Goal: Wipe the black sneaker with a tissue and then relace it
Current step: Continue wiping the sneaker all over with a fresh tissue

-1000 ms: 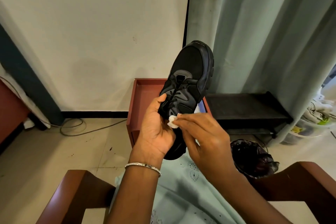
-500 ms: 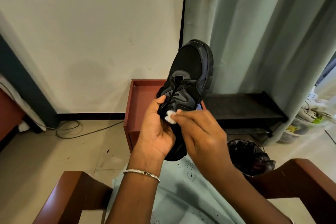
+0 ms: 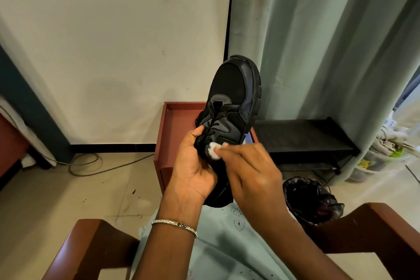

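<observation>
Black mesh and smooth synthetic panels make up the sneaker (image 3: 234, 102), which is held in the air above the person's lap, toe pointing up and away, its thick ridged sole facing right. The heel end is hidden behind the hands. Its throat shows dark overlapping straps; whether laces run through them cannot be made out.

The left hand (image 3: 193, 166) grips the sneaker from the left at its lower half, the thumb pressed on the upper near the throat and the fingers wrapped behind. A thin silver bracelet (image 3: 175, 226) with a beaded texture circles that wrist.

The right hand (image 3: 252, 173) pinches a small crumpled white tissue (image 3: 213, 151) between the fingertips, the wad pressed to the upper just below the throat and right beside the left thumb.

Behind the sneaker stands a red-brown box-shaped stand (image 3: 175, 125) with a raised rim round its flat top. To its right is a low black shelf rack (image 3: 302, 136), and near that a bin lined with a glossy, crinkled black bag (image 3: 311, 198). A pale green curtain (image 3: 318, 41) hangs in heavy folds on the right. A grey cable (image 3: 91, 166) lies coiled on the tiled floor by the wall. Polished brown wooden chair arms (image 3: 91, 245) flank pale green patterned cloth (image 3: 227, 245) over the lap.
</observation>
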`<state>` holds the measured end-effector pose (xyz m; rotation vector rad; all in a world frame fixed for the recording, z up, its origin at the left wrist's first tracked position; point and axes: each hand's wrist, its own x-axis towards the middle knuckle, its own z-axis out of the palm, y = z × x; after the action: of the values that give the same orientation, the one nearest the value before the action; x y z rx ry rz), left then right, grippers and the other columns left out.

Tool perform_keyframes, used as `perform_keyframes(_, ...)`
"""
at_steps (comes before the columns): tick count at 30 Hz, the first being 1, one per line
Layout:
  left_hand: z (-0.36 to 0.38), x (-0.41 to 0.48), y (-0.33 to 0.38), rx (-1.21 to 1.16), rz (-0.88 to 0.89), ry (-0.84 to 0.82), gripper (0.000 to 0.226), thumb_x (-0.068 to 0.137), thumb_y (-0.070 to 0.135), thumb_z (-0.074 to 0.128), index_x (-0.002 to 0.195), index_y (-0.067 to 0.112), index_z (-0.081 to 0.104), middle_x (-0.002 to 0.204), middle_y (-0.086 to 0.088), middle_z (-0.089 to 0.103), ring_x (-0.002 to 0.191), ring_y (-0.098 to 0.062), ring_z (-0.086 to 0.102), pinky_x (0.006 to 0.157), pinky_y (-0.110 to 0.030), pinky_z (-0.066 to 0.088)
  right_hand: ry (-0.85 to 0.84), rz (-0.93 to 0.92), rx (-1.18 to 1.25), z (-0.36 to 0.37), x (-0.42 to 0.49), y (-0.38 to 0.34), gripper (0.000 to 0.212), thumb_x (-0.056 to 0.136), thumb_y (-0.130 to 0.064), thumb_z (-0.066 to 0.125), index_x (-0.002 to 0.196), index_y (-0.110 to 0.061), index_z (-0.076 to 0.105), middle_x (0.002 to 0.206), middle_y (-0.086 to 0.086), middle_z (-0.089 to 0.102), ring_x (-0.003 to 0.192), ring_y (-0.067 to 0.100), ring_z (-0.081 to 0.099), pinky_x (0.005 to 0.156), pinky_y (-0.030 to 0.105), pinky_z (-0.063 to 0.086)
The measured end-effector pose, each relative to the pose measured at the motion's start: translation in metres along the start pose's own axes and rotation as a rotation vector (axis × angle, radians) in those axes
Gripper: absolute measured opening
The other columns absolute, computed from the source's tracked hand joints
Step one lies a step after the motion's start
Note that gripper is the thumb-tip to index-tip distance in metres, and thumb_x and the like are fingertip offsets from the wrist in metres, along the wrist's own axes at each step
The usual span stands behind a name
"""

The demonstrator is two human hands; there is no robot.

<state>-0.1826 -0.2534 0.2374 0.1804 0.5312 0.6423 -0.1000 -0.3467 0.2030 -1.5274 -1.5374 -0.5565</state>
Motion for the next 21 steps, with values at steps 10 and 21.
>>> perform_keyframes(10,-0.002,0.002,0.006,0.006,0.008,0.049,0.034,0.09,0.031,0.059,0.106,0.004,0.071,0.096,-0.019,0.073,0.074,-0.03,0.07,0.067,-0.037,0.062,-0.014,0.063,0.052,0.0,-0.012,-0.006,0.024,0.088,0.0,0.069,0.11,-0.007,0.075,0.103,0.005,0.07,0.094,0.021,0.064,0.082,0.031,0.053)
perform_keyframes(21,-0.003,0.002,0.007,-0.046,-0.016,0.057,0.036,0.091,0.028,0.059,0.106,-0.002,0.07,0.09,-0.022,0.073,0.069,-0.032,0.072,0.065,-0.046,0.06,0.035,0.031,0.009,-0.002,0.006,0.008,0.019,0.091,-0.003,0.068,0.108,-0.006,0.075,0.103,0.006,0.071,0.096,0.02,0.065,0.086,0.03,0.053)
